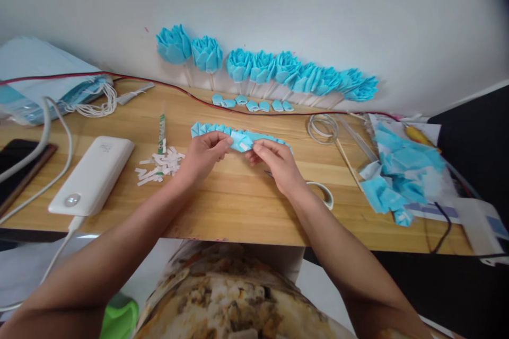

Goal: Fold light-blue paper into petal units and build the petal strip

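Observation:
A light-blue folded petal point(239, 141), with a small white strip on it, is pinched between my two hands above the middle of the desk. My left hand point(207, 152) grips its left end between thumb and forefinger. On the other end, the thumb and fingers of my right hand point(278, 161) are closed. Just behind them lies a row of blue folded pieces point(201, 128), partly covered by my fingers. Smaller folded blue pieces point(252, 105) lie farther back. A pile of white strips point(161, 165) is left of my left hand, and a tape roll point(326, 196) sits beside my right forearm.
Several blue flowers on sticks point(240, 65) lean against the wall. A red-black cable point(191, 96) crosses the desk point(222, 212). At left are a white power bank point(93, 175) and a phone point(24, 164); at right, a wire coil point(323, 128) and a heap of blue pieces point(413, 161).

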`<state>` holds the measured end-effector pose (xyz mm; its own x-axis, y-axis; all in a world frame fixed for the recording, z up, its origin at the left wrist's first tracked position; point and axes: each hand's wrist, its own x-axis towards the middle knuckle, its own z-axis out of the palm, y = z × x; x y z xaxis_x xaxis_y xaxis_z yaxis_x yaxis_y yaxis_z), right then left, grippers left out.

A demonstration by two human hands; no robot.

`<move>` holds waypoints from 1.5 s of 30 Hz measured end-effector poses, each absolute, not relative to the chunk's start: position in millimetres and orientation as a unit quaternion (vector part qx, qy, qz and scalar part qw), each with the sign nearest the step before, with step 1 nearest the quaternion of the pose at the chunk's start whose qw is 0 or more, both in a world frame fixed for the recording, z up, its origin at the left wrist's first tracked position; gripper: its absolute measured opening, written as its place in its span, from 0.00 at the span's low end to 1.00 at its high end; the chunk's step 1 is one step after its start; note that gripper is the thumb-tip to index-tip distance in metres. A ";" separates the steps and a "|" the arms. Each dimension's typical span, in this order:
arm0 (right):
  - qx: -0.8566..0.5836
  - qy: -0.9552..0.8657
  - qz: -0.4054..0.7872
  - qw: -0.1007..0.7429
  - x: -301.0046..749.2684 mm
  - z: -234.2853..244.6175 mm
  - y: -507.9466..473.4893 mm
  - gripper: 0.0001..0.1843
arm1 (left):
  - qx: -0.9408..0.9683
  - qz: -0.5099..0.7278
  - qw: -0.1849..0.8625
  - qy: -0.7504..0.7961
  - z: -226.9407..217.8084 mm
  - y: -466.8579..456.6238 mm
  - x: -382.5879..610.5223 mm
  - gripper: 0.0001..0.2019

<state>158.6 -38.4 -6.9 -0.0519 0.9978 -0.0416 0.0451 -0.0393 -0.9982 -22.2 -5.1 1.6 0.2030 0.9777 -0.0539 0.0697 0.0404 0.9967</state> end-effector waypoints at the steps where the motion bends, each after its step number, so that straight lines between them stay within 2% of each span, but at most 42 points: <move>1: -0.507 -0.520 0.511 0.460 158.5 -7.1 -38.3 0.12 | 0.552 0.419 0.545 0.472 1.2 -5.0 -22.1 0.11; 11: -0.512 -0.539 0.485 0.460 157.2 -7.3 -38.1 0.11 | 0.576 0.404 0.550 0.449 -2.2 -2.8 -22.7 0.13; 14: -0.518 -0.543 0.470 0.464 156.9 -6.6 -37.9 0.11 | 0.578 0.438 0.528 0.442 -2.6 -4.5 -23.5 0.11; 17: -0.530 -0.545 0.449 0.470 156.8 -7.0 -37.4 0.11 | 0.618 0.487 0.413 0.458 -2.2 -9.8 -23.4 0.08; 21: -0.541 -0.557 0.416 0.473 156.5 -7.6 -38.0 0.11 | 0.747 0.478 0.208 0.412 -2.8 -18.4 -20.4 0.07; 24: -0.544 -0.564 0.396 0.478 155.3 -6.6 -39.6 0.10 | 0.788 0.469 0.145 0.371 -6.4 -20.8 -17.3 0.06; 35: -0.545 -0.602 0.330 0.482 150.4 -6.4 -43.1 0.08 | 0.796 0.463 0.090 0.379 -10.3 -19.5 -16.3 0.05; 45: -0.521 -0.682 0.181 0.480 149.3 -11.7 -44.1 0.06 | 0.801 0.462 0.076 0.373 -13.9 -18.4 -16.1 0.06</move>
<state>149.3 -44.1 -11.7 0.0029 0.8850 0.4655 0.5373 0.3912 -0.7471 -16.1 -18.4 -13.9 0.2957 0.6674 0.6834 0.5270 -0.7107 0.4660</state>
